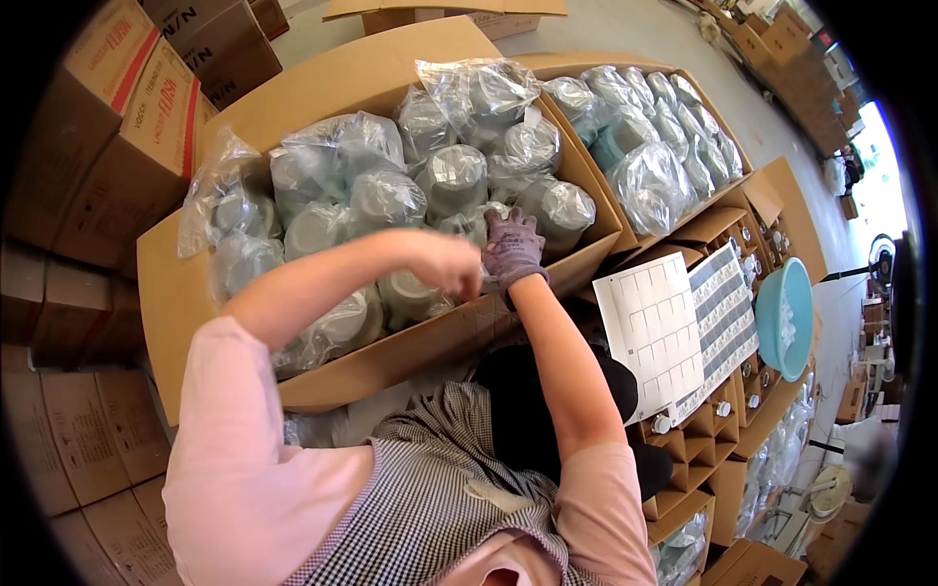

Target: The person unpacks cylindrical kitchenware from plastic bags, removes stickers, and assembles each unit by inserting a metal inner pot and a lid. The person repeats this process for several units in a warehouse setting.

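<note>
A large open carton (391,381) holds several clear, round-ended containers wrapped in thin plastic bags, such as the wrapped container (457,181) in its middle. My right hand (514,244), in a purple-grey glove, lies over the bagged containers near the carton's right side, its fingers spread. Beside it, a wrapped container (562,210) stands to the right. My bare left hand (445,264) is above the carton, close to the glove, and blurred by motion. Its fingers are bent, but I cannot make out anything in them.
Another carton with bagged containers (650,186) stands at the far right. Label sheets (653,332) lie over divided boxes (684,449) with capped bottles. A light-blue basin (785,317) with white pieces inside rests there too. Closed cartons (103,430) are stacked at the left.
</note>
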`<state>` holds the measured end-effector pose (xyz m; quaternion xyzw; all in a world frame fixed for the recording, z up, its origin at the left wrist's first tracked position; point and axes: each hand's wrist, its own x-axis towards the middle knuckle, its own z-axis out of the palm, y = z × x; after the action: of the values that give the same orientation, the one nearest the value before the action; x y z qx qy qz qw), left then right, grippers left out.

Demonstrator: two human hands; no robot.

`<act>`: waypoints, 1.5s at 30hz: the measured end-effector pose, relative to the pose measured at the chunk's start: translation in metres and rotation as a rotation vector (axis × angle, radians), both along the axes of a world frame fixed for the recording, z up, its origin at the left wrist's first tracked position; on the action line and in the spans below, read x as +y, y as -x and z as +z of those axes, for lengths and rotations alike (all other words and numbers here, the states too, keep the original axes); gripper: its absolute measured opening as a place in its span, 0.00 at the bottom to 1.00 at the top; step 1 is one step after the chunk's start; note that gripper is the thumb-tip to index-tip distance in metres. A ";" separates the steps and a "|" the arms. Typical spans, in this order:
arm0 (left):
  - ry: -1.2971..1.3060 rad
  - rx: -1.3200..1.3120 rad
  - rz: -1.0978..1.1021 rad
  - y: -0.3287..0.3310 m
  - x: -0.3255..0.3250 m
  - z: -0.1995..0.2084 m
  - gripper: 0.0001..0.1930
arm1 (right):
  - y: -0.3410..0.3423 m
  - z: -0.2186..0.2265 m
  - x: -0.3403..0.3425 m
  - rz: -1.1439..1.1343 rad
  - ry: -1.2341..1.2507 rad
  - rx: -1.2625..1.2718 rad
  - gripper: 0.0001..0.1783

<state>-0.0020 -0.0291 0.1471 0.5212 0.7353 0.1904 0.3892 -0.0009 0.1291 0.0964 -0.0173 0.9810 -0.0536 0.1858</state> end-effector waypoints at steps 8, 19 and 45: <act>0.466 0.322 0.845 0.077 -0.006 -0.155 0.13 | -0.029 0.008 -0.035 0.112 -0.045 -0.014 0.41; -0.175 -0.316 1.874 0.116 -0.019 -0.240 0.12 | -0.017 0.014 -0.053 0.160 -0.040 -0.020 0.35; -0.647 -0.665 0.505 -0.166 0.149 -0.127 0.31 | -0.273 0.217 0.288 -0.505 1.146 0.827 0.26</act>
<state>0.1638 0.1194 0.0197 0.3325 0.5783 0.6507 0.3628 0.2722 0.4170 0.3134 0.0956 0.7633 -0.5862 -0.2540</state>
